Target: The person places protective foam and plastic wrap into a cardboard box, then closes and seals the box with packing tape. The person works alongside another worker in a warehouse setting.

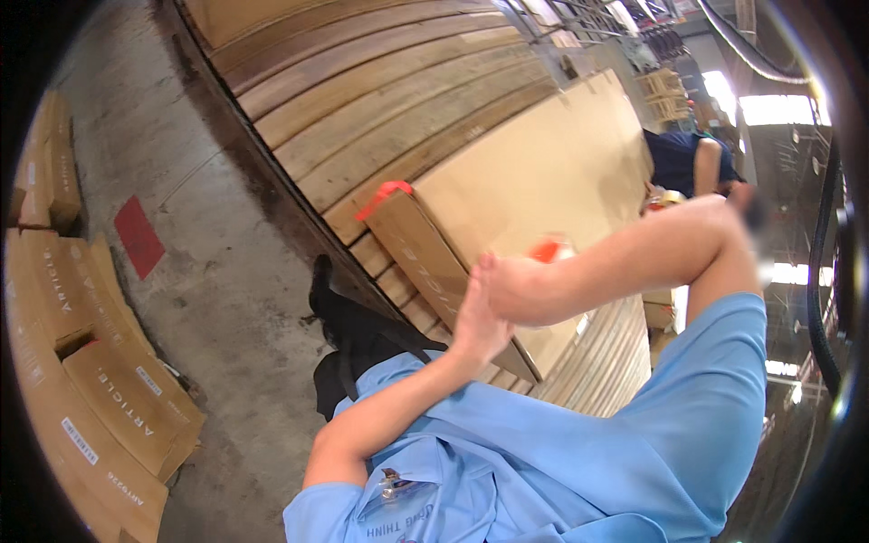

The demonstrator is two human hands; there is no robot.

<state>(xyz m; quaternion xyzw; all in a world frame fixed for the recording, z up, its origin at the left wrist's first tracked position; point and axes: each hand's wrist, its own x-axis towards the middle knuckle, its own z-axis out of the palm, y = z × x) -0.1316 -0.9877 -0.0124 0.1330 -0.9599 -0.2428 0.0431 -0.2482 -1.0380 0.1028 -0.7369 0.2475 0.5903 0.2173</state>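
Note:
A large flat cardboard box (543,172) lies on wooden slats, with a strip of red tape (385,197) folded over its far left corner. Both my hands meet above the box's near edge. My right hand (525,291) is closed, and a blurred orange-and-white thing (550,248) shows just past its knuckles, apparently in its grip; its kind is not clear. My left hand (482,317) touches the right one, fingers stretched up along it, with nothing visible in them. Part of the left palm and the right fingertips are hidden.
Stacked cardboard boxes (127,398) stand on the concrete floor at left, near a red floor patch (139,237). A metal edge borders the slatted platform (380,100). A co-worker in dark clothing (674,163) is at the box's far right end, beside a tape roll (670,197).

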